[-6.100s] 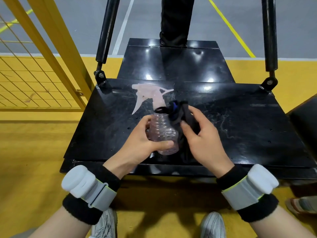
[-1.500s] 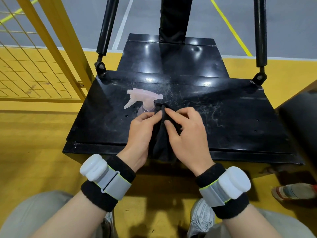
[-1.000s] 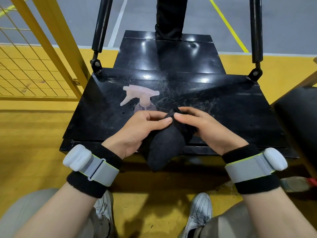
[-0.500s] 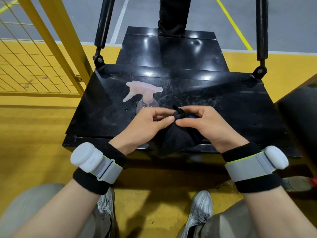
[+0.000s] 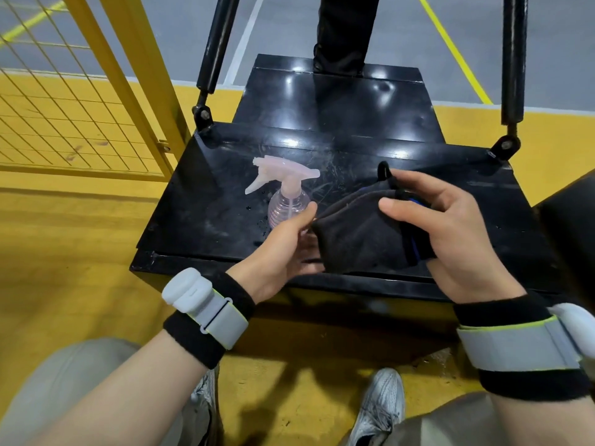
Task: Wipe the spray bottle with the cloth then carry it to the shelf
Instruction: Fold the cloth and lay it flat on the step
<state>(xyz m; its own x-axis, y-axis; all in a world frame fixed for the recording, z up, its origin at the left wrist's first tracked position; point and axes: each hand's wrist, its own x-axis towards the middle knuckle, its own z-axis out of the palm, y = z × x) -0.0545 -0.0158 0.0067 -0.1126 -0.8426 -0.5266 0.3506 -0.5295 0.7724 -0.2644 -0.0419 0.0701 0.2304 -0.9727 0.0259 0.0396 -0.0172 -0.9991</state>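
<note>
Right hand (image 5: 450, 233) grip: closed on the cloth (image 5: 360, 233), thumb on top, fingers pinching the folded edge at its far side. Left hand (image 5: 283, 249) grip: pinching the cloth's near-left corner between thumb and fingers, the rest of that hand half open. Cloth hangs bunched between the two grips, above the front of the black surface (image 5: 206, 201).

Spray bottle (image 5: 288, 201): upright on the surface, free of both hands, just beyond the left grip and left of the cloth. Whether the left thumb tip touches it, I cannot tell.

Risks, as I judge them:
- Bottle looks light and close to empty, with a top-heavy trigger head. A knock from the left knuckles or a swing of the cloth could tip it.
- Droplets on the surface around its base. A wet bottle could slip in a one-hand grab.
- Bottle is near the front-left of the surface, so a tip toward the left grip could roll it off onto the floor.
- Loose cloth folds may snag the trigger while wiping.

Count: one spray bottle, one cloth, two hands, two wrist bands (image 5: 206, 313), two shoes (image 5: 380, 410). No shelf in view.
</note>
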